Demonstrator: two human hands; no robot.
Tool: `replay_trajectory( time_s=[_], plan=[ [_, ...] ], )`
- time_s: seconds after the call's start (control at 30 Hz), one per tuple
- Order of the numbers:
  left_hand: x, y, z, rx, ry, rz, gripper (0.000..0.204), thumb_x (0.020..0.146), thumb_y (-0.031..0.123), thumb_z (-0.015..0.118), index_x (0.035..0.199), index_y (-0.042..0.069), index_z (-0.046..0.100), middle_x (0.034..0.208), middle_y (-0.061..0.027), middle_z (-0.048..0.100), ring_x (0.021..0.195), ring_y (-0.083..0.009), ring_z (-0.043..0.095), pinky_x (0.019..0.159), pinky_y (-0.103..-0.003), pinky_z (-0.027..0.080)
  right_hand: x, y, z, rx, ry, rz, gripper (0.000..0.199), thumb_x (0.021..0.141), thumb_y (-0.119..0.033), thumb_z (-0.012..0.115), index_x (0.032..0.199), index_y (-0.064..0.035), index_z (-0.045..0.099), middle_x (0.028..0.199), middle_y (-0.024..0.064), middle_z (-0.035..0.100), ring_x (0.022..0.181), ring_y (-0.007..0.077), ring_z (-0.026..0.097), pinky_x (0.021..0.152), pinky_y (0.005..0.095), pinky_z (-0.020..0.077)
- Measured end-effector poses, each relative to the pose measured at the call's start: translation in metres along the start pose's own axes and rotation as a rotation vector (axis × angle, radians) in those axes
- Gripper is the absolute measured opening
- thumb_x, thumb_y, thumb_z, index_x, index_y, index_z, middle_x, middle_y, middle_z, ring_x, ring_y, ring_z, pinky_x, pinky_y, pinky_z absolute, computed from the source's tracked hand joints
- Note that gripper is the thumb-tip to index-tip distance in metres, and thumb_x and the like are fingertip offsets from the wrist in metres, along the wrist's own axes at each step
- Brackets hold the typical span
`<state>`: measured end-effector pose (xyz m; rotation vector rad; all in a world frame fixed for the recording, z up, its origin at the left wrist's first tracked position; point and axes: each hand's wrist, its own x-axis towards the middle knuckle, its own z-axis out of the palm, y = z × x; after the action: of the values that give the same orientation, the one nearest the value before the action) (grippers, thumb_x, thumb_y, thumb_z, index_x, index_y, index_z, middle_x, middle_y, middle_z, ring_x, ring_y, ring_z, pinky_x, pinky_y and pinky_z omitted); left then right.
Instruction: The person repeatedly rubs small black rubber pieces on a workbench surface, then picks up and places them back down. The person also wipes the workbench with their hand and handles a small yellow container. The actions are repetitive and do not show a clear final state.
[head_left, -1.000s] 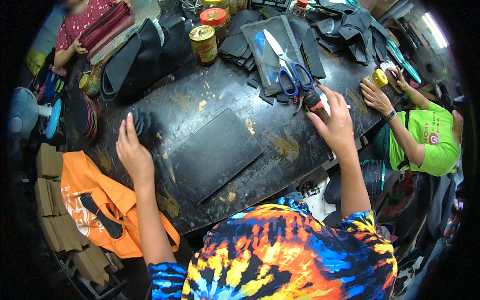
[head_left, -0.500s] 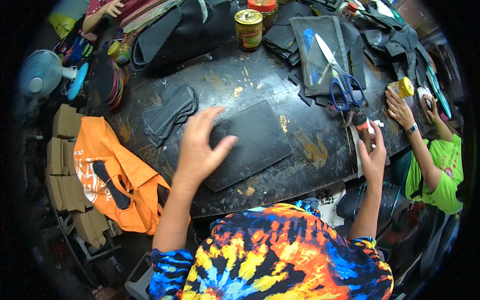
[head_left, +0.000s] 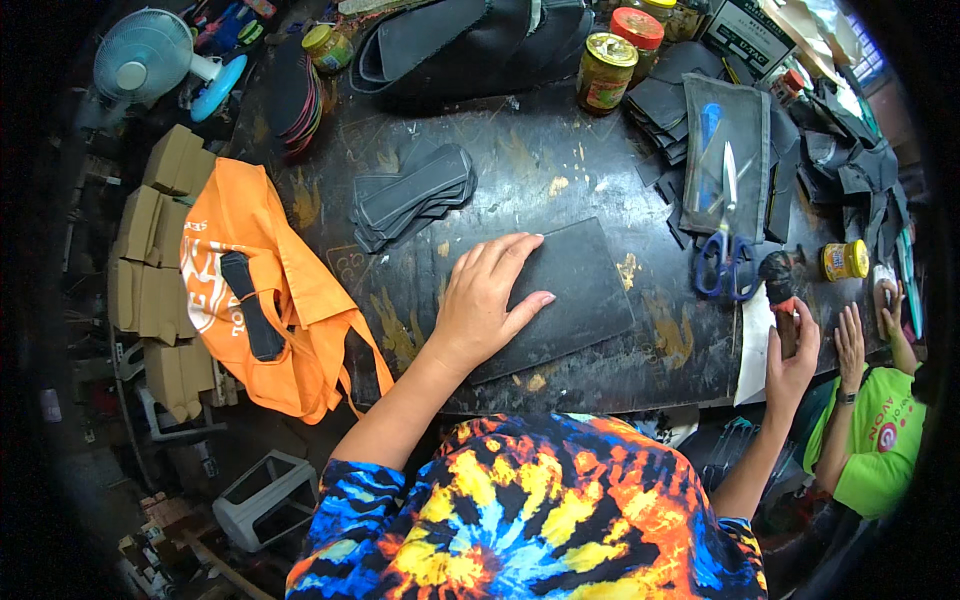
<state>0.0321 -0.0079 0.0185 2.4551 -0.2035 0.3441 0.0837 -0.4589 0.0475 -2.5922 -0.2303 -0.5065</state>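
A rectangular black sheet lies flat on the dark table in front of me. My left hand rests over its left part, fingers stretched and thumb apart, gripping nothing. At the table's right side, my right hand has its thumb and fingers around the handle of a tool with a dark rounded head and an orange-red part. The tool's exact kind does not show. A white strip lies just left of that hand. Blue-handled scissors lie farther left, partly on a grey mesh pouch.
Stacked black cut pieces lie beyond my left hand. Glass jars and a black roll stand farther back. A co-worker's hands rest at the right edge near a yellow jar. An orange bag hangs at left.
My left hand has come down onto the black sheet from above its left side. The dark-headed tool has shifted right with my right hand. The co-worker's hand has left the yellow jar. The view has turned.
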Motion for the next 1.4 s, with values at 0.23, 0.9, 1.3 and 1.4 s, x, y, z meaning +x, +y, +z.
replay_trajectory(
  time_s=[0.23, 0.9, 1.3, 1.4],
  plan=[
    [0.003, -0.006, -0.026, -0.186, 0.104, 0.009, 0.055, 0.090, 0.011, 0.073, 0.142, 0.001, 0.057, 0.143, -0.0216, 0.060, 0.137, -0.0391, 0.055, 0.117, -0.044, 0.041, 0.009, 0.001, -0.009, -0.222, 0.068, -0.046, 0.055, 0.086, 0.001, 0.071, 0.139, -0.0063, 0.061, 0.119, 0.0144, 0.065, 0.112, 0.0338, 0.062, 0.100, 0.0417, 0.0481],
    [0.075, -0.098, -0.090, 0.207, -0.029, -0.215, 0.042, 0.080, 0.003, 0.079, 0.121, 0.001, 0.072, 0.108, -0.0161, 0.071, 0.098, -0.0297, 0.068, 0.092, -0.040, 0.054, 0.012, -0.071, 0.017, 0.447, -0.493, -0.146, 0.041, 0.080, -0.017, 0.087, 0.115, -0.0025, 0.072, 0.101, 0.0105, 0.072, 0.095, 0.0268, 0.069, 0.084, 0.0387, 0.0543],
    [0.079, -0.119, -0.116, -0.301, -0.311, -0.355, 0.022, 0.087, 0.001, 0.073, 0.090, 0.004, 0.052, 0.089, 0.0004, 0.055, 0.087, -0.0065, 0.056, 0.079, -0.027, 0.048, 0.048, -0.097, 0.060, 0.065, -0.235, 0.064, 0.068, 0.077, -0.012, 0.084, 0.137, -0.0094, 0.052, 0.087, 0.0112, 0.068, 0.074, 0.0283, 0.070, 0.070, 0.0388, 0.0569],
    [0.074, -0.133, -0.123, -0.494, -0.349, -0.336, 0.019, 0.093, 0.003, 0.070, 0.092, 0.008, 0.052, 0.091, 0.0038, 0.055, 0.089, -0.0049, 0.055, 0.083, -0.024, 0.048, 0.049, -0.097, 0.041, 0.374, -0.225, 0.194, 0.061, 0.079, -0.006, 0.080, 0.135, -0.0078, 0.055, 0.082, 0.0067, 0.064, 0.070, 0.0164, 0.065, 0.065, 0.0308, 0.0552]
  ],
)
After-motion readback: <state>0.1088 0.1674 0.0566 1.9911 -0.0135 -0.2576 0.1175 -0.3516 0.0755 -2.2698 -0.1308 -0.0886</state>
